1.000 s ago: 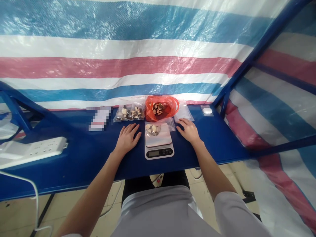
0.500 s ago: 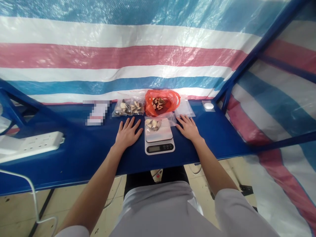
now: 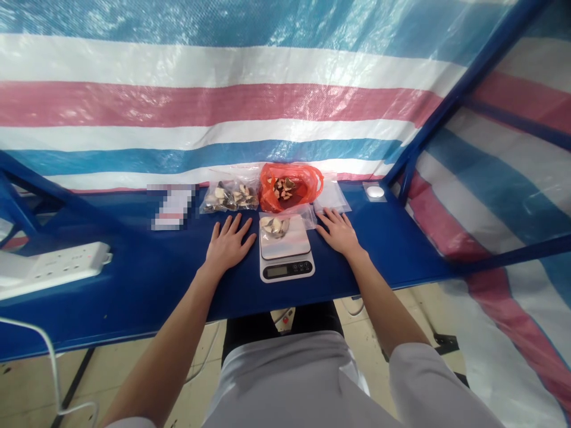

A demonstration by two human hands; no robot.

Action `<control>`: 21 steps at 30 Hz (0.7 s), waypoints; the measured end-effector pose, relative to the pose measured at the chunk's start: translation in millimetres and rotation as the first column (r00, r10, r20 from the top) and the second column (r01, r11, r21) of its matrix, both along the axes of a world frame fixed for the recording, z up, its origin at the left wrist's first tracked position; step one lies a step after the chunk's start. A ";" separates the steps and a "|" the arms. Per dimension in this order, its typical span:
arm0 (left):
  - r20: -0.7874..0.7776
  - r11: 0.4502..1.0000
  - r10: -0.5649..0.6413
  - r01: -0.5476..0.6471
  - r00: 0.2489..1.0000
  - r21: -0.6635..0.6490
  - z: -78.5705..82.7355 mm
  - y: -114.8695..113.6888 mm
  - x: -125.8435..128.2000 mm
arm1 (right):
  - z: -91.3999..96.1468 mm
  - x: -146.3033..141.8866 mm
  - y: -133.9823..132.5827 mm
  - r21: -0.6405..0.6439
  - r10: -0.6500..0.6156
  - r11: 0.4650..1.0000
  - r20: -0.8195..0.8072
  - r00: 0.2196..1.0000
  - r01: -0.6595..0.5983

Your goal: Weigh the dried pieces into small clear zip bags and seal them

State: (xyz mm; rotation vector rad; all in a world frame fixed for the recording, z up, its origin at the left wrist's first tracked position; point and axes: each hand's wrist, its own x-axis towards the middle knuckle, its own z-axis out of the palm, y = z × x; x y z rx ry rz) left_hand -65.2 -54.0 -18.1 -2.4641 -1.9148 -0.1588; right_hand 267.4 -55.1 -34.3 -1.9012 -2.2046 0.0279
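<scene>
- Two bare hands are lying open and flat, gripping nothing: the left hand [image 3: 228, 245] on the blue bench [image 3: 134, 285] just beside the scale [image 3: 285, 271], the right hand [image 3: 339, 233] near it.
- Pale chunks [image 3: 275, 226] are sitting on the scale's platform, with an orange bag [image 3: 289, 189] and a clear bag [image 3: 229, 197] lying behind.

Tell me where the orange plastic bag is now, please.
In the head view, the orange plastic bag lies behind the digital scale, between a clear bag of pieces on its left and a flat clear bag on its right.
</scene>
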 end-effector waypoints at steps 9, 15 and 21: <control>0.071 0.999 -0.020 0.017 0.997 0.039 -5.6 1.8 -2.5 | -2.7 0.7 0.9 0.040 0.005 0.999 -0.034 0.999 -0.003; 0.072 0.999 -0.022 0.019 0.997 0.044 -6.5 2.1 -3.0 | -5.1 1.4 1.7 0.057 0.013 0.998 -0.056 0.998 -0.010; 0.159 0.999 -0.010 0.002 0.987 0.048 -2.6 1.0 -1.5 | 1.6 2.8 0.2 0.060 0.017 0.998 -0.101 0.995 -0.011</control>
